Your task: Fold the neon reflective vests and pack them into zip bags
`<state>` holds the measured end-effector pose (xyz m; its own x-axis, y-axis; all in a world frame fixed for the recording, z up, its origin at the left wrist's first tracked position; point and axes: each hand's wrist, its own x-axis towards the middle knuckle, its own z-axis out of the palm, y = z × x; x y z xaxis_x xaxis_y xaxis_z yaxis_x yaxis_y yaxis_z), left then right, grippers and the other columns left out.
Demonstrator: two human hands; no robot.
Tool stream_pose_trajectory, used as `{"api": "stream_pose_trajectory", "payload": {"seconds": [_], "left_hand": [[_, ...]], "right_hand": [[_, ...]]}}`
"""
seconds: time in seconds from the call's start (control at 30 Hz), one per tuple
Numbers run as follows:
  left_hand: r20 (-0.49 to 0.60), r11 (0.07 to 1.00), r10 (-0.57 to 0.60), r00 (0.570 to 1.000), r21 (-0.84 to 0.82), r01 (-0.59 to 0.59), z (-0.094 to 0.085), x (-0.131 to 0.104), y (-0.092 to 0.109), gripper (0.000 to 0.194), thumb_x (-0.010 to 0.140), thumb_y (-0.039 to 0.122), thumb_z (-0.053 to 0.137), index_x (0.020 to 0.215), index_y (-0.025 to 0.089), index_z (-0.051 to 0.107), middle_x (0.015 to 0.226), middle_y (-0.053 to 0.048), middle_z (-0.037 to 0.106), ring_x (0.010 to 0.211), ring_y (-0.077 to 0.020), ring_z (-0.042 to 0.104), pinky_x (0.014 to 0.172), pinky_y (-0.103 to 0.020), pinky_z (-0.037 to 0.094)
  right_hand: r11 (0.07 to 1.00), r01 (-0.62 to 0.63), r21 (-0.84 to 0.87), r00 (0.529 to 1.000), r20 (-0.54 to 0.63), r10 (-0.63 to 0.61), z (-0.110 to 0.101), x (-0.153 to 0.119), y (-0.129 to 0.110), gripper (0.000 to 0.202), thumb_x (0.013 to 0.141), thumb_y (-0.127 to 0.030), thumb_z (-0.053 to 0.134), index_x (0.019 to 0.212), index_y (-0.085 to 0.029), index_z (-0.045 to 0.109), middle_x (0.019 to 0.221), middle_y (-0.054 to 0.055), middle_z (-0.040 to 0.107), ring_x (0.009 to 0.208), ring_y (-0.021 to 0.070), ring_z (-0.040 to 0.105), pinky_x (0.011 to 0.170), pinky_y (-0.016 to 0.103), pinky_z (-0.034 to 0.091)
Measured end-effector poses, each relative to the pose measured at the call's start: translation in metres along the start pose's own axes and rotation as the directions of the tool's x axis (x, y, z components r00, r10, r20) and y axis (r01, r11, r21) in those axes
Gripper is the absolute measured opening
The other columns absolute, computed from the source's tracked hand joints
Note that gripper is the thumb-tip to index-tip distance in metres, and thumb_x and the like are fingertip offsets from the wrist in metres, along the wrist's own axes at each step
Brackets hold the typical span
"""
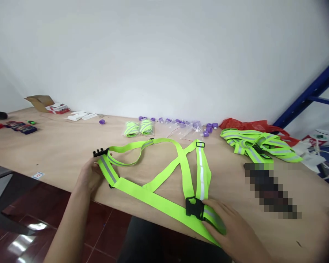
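Note:
A neon-yellow reflective vest of elastic straps lies spread along the table's front edge, its straps crossing in the middle. At its left end my left hand is closed around the strap just below a black pronged buckle half. My right hand pinches the strap beside the black socket buckle half at the right end. Its thumb and fingers are on either side of the webbing. A black slider sits on the upper right strap, which has a silver stripe.
More neon straps are heaped at right by a red plastic bag. Two bagged folded vests, purple caps and clear bags line the back. An open carton stands far left. A pixelated dark patch covers something at right.

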<state>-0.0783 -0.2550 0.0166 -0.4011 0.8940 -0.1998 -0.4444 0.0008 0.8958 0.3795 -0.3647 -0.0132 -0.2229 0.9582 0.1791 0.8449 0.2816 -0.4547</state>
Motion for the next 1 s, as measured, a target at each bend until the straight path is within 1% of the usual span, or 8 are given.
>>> {"api": "stream_pose_trajectory", "payload": {"seconds": [0.1,0.3,0.63,0.77,0.83,0.9,0.93,1.0], "left_hand": [[0.024,0.991,-0.021,0.999,-0.13,0.024,0.002,0.003,-0.002,0.02,0.089,0.026,0.061,0.099,0.014,0.073,0.088,-0.009,0.078,0.071,-0.0229,0.073,0.067,-0.034,0.062],[-0.089,0.987,-0.057,0.994,-0.156,0.043,-0.002,0.016,0.003,0.034,0.104,0.034,0.044,0.097,0.014,0.071,0.082,-0.006,0.078,0.054,-0.0128,0.068,0.056,-0.021,0.058],[0.037,0.99,-0.097,0.995,-0.1,0.1,0.007,0.005,0.005,0.038,0.107,0.03,0.035,0.104,0.016,0.07,0.087,-0.007,0.078,0.057,-0.0111,0.069,0.058,-0.019,0.06],[0.033,0.997,-0.08,0.996,0.023,0.079,0.011,0.0,0.004,0.022,0.098,0.03,0.053,0.099,0.018,0.072,0.083,-0.003,0.077,0.062,-0.0149,0.069,0.059,-0.023,0.061],[0.082,0.993,-0.035,0.996,0.114,0.026,0.017,-0.008,0.006,0.021,0.086,0.036,0.067,0.098,0.019,0.073,0.089,-0.003,0.077,0.072,-0.018,0.07,0.063,-0.024,0.061],[0.212,0.96,0.049,0.976,0.26,-0.105,0.028,-0.024,0.007,0.033,0.074,0.041,0.079,0.1,0.021,0.074,0.104,-0.004,0.076,0.092,-0.0222,0.07,0.074,-0.024,0.06],[0.267,0.917,0.133,0.955,0.332,-0.22,0.036,-0.035,0.005,0.037,0.07,0.041,0.083,0.1,0.022,0.074,0.109,-0.004,0.075,0.1,-0.0238,0.068,0.079,-0.024,0.058],[0.461,0.804,0.185,0.868,0.436,-0.403,0.053,-0.061,-0.004,0.039,0.068,0.037,0.086,0.102,0.023,0.072,0.113,-0.004,0.073,0.113,-0.0282,0.064,0.092,-0.029,0.054]], "right_hand": [[0.998,0.035,0.043,0.997,-0.066,-0.032,0.0,-0.001,0.001,0.033,0.081,-0.036,0.064,0.111,-0.025,0.073,0.11,0.007,0.078,0.098,0.0298,0.075,0.082,0.041,0.063],[0.995,0.023,0.099,0.998,-0.054,-0.017,-0.001,-0.005,0.006,0.036,0.082,-0.034,0.062,0.115,-0.026,0.071,0.114,0.007,0.076,0.103,0.0287,0.073,0.088,0.04,0.062],[0.976,-0.089,0.198,0.996,0.036,0.084,-0.006,-0.006,-0.003,0.038,0.083,-0.032,0.062,0.119,-0.025,0.07,0.126,0.009,0.07,0.118,0.0305,0.066,0.101,0.048,0.054],[0.968,-0.107,0.225,0.994,0.035,0.102,-0.008,-0.007,-0.005,0.038,0.083,-0.029,0.063,0.12,-0.025,0.07,0.127,0.009,0.07,0.119,0.0304,0.064,0.103,0.048,0.053],[0.968,-0.101,0.232,0.995,0.022,0.098,-0.01,-0.009,-0.008,0.037,0.083,-0.029,0.063,0.119,-0.026,0.07,0.127,0.009,0.07,0.119,0.0297,0.065,0.103,0.047,0.053],[0.968,-0.085,0.236,0.996,-0.012,0.09,-0.013,-0.01,-0.011,0.035,0.084,-0.029,0.064,0.119,-0.027,0.07,0.127,0.008,0.07,0.118,0.0286,0.065,0.102,0.046,0.054],[0.969,-0.074,0.235,0.996,-0.037,0.085,-0.015,-0.011,-0.014,0.035,0.085,-0.029,0.063,0.119,-0.028,0.07,0.126,0.008,0.07,0.118,0.028,0.065,0.101,0.045,0.055],[0.973,-0.049,0.224,0.992,-0.103,0.074,-0.018,-0.01,-0.018,0.034,0.086,-0.029,0.063,0.12,-0.028,0.069,0.126,0.007,0.07,0.117,0.0269,0.066,0.1,0.043,0.056]]}}
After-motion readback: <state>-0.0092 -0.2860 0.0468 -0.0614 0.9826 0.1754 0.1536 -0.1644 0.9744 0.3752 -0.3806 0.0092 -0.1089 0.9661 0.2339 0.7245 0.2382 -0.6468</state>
